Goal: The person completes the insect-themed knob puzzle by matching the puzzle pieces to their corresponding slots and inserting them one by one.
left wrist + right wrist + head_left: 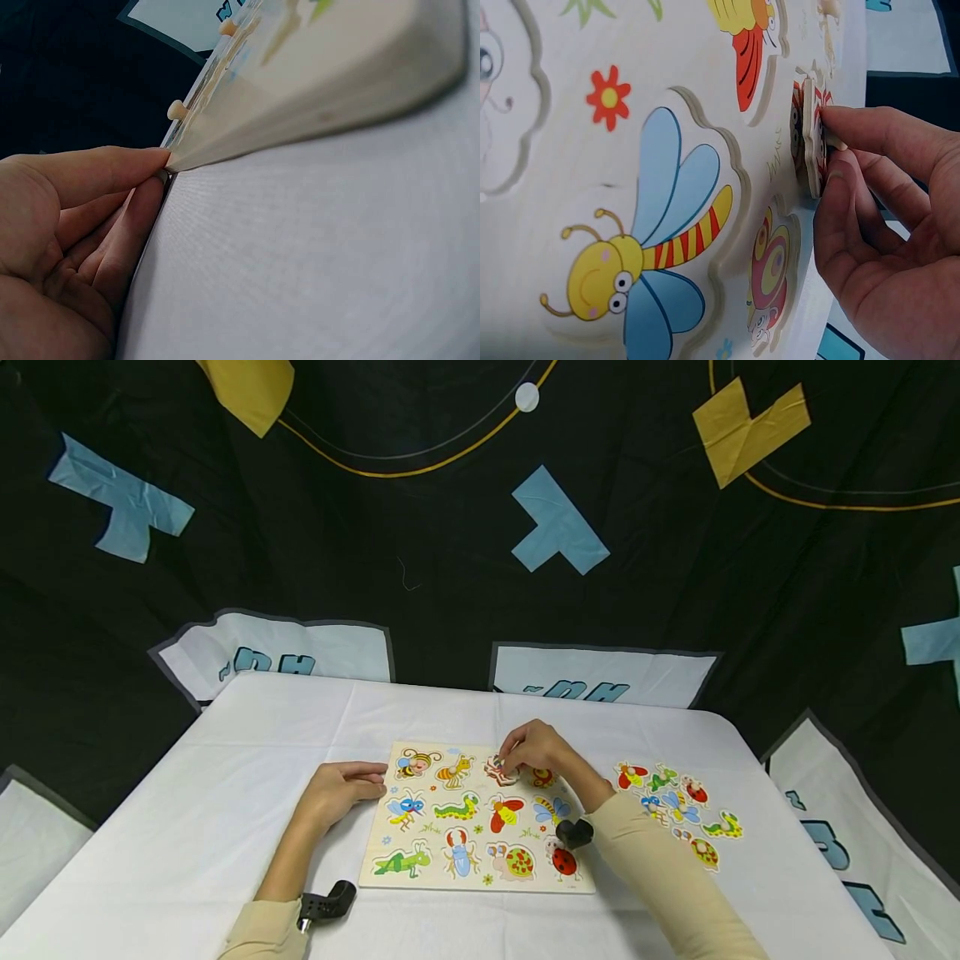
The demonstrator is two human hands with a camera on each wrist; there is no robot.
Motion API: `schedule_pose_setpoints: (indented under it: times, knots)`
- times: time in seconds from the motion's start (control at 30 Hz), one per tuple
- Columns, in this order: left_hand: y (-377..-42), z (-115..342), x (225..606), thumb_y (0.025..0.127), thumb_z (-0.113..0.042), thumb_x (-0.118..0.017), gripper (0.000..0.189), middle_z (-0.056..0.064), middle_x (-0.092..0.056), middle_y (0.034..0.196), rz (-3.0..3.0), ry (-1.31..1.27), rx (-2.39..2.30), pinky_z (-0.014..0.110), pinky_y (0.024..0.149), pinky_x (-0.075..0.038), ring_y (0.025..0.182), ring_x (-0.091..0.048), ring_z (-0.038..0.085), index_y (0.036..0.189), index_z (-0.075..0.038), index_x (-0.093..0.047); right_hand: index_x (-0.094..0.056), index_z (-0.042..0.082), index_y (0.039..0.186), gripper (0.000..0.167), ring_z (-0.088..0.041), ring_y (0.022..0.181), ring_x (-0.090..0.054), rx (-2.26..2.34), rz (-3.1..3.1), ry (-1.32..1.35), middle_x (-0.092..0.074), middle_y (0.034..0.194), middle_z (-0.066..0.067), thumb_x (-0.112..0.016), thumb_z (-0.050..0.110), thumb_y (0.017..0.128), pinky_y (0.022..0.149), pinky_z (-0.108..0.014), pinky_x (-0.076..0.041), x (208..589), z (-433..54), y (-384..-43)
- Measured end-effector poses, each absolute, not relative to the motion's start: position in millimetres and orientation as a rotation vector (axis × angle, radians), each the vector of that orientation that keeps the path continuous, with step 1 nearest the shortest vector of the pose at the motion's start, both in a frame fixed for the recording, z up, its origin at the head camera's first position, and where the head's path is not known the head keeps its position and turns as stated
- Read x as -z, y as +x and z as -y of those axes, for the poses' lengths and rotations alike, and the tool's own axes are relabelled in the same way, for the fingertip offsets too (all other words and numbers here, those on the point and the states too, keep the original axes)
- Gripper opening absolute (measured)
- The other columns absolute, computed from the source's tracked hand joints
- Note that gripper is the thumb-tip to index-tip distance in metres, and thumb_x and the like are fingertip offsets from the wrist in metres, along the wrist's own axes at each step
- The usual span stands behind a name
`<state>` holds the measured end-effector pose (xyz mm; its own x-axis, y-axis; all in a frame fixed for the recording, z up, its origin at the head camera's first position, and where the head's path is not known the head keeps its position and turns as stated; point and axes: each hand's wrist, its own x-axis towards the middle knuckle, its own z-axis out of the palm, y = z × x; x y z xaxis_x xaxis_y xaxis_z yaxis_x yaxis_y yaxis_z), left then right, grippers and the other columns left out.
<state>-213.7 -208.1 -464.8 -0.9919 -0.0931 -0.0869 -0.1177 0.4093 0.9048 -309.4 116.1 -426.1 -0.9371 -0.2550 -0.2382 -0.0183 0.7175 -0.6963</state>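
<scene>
My right hand point(536, 750) pinches a spider puzzle piece point(814, 142) between thumb and fingers. The piece stands tilted at the spider's spot in the top row of the wooden insect puzzle board point(480, 833), partly hidden by the fingers. Below it in the right wrist view lie the dragonfly picture point(660, 255) and the butterfly picture point(769, 277), both inside cut recesses. At the board's left edge, my left hand point(341, 789) touches the rim with fairly straight fingertips. Two wooden knobs point(177, 110) rise from the board near that edge in the left wrist view.
Several loose insect pieces lie on the white tablecloth point(247, 760) right of the board, among them a ladybird point(695, 790), a caterpillar point(723, 827) and a snail point(705, 853). A black patterned curtain point(450, 552) hangs behind the table.
</scene>
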Motion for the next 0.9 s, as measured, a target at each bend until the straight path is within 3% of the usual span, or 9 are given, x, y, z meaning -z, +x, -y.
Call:
schedule_pose_setpoints:
  times: [0.9]
  knots:
    - [-212.9,207.5,465.8,0.082,-0.012,-0.081,0.042,0.009,-0.078,0.102,-2.634,-0.191,-1.668,0.019,0.079,-0.049,0.088,-0.069,0.007,0.122,-0.003,-0.073,-0.078,0.014,0.080,0.014,-0.015,0.072,-0.058,1.025,-2.617,-0.214,-0.071,0.079,0.001,-0.090,0.016,0.073,0.064,-0.024,-0.045,430.3,-110.6,-306.8]
